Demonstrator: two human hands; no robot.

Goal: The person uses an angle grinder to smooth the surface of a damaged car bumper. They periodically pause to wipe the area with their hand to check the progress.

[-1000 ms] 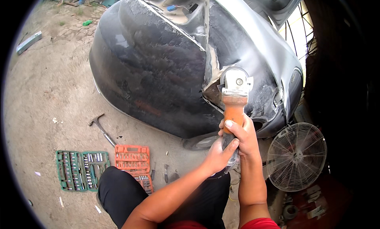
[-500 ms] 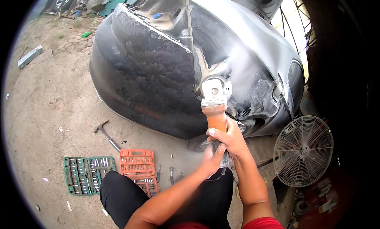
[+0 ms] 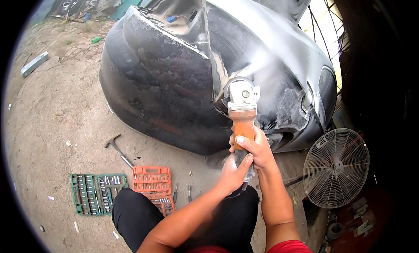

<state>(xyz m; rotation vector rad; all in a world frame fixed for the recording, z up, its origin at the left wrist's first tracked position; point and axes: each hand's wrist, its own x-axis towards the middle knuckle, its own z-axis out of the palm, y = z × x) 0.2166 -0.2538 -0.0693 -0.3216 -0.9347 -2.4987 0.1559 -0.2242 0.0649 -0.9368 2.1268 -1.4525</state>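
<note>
Both my hands are closed around an orange angle grinder [image 3: 242, 129] with a silver head, held in front of me. My right hand [image 3: 258, 149] wraps the orange body, thumb on top. Lower down, my left hand [image 3: 235, 171] grips the dark rear end, by the cord. The grinder's round disc lies at the sanded corner of a grey and black car body [image 3: 166, 87], beside a seam with a pale bare patch. The head hides where disc and panel meet, so contact cannot be made out fully. Whitish dust hangs over the panel on the right.
A green socket set case [image 3: 86, 196] and an orange one [image 3: 152, 178] lie opened on the ground by my left knee. Beyond them is a hammer [image 3: 118, 149]. A round wire-caged fan [image 3: 336, 168] stands at right. A long box [image 3: 35, 64] lies far left.
The grinder and both hands have shifted a little to the right along the car body. My grip on it stays the same.
</note>
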